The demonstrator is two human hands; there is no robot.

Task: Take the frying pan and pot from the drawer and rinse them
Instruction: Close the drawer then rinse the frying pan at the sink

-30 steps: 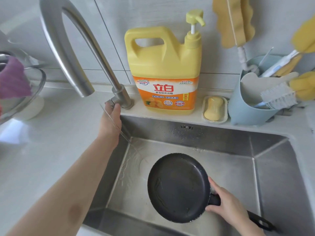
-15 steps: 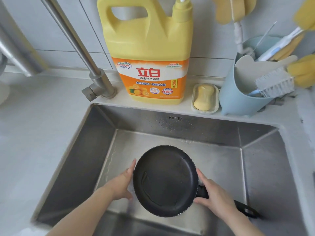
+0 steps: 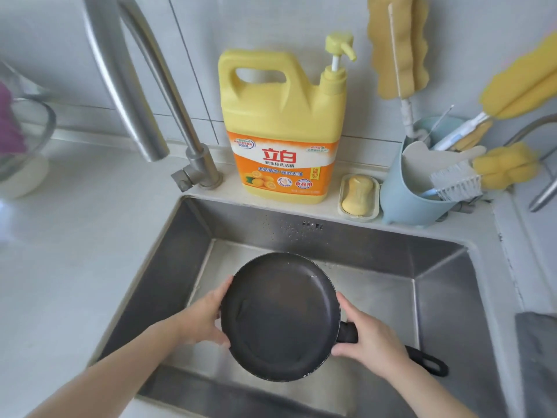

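Pan: black frying pan (image 3: 280, 318) held over the steel sink (image 3: 446, 297), inside facing up, handle pointing to 4 o'clock.
Left hand: left hand (image 3: 203, 319) curled round the pan's rim at 9 o'clock.
Right hand: right hand (image 3: 372, 342) gripping the handle where it joins the pan.
Behind the sink: tap (image 3: 141, 86) at 11 o'clock, yellow detergent bottle (image 3: 281, 125) at 12 o'clock, soap (image 3: 357, 196) and blue brush holder (image 3: 404, 194) at 1 o'clock on the worktop (image 3: 60, 251).

A second ago the left hand (image 3: 201, 319) was up at the tap (image 3: 193, 173) lever with water running into the sink (image 3: 168, 267); it has since come down and now grips the left rim of the pan (image 3: 278, 316). The water has stopped. The view has also tilted back up, bringing the tap's spout into sight again.
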